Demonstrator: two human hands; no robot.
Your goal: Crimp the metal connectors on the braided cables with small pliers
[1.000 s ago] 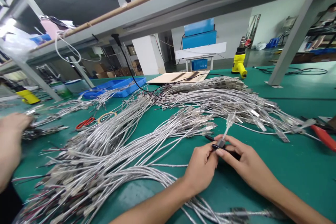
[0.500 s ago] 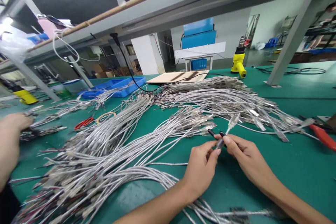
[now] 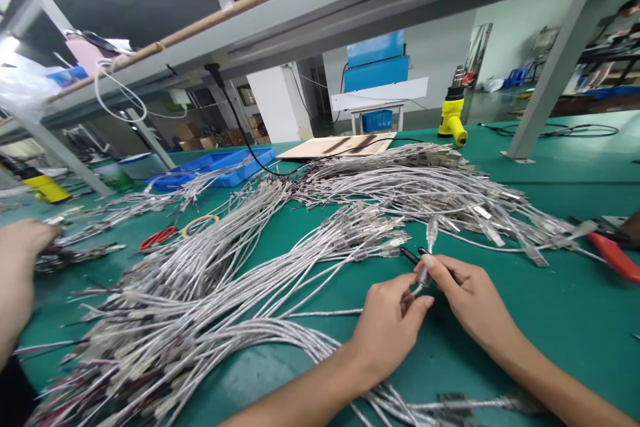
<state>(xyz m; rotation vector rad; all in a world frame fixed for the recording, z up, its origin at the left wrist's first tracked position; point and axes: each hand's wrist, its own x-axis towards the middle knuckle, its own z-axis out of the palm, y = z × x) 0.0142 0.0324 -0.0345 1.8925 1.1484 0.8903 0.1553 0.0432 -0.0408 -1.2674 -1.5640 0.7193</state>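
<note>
In front of me a USB cable (image 3: 432,235) is held in both hands, its clear-housed plug pointing up and away. My left hand (image 3: 390,327) pinches the cable just below a dark grey sleeve (image 3: 423,276). The fingers of my right hand (image 3: 465,287) are closed on the cable at that sleeve, under the plug. Two black tips (image 3: 410,255) show at the right fingertips; whether they belong to a tool or the fingers, I cannot tell. Left of my hands lies a bundle of silver USB cables (image 3: 310,263), its plugs close to them.
More cables (image 3: 440,193) are heaped behind. Red pliers (image 3: 617,257) lie at the right, red-handled scissors (image 3: 158,237) at the left. A yellow tool (image 3: 452,117) stands near a shelf post. Another person's hand (image 3: 23,267) is at the left edge, by a blue tray (image 3: 235,170).
The plug in my hands has swung left and more upright. My left hand has shifted slightly right and down, its thumb moving off the grey sleeve onto the cable below.
</note>
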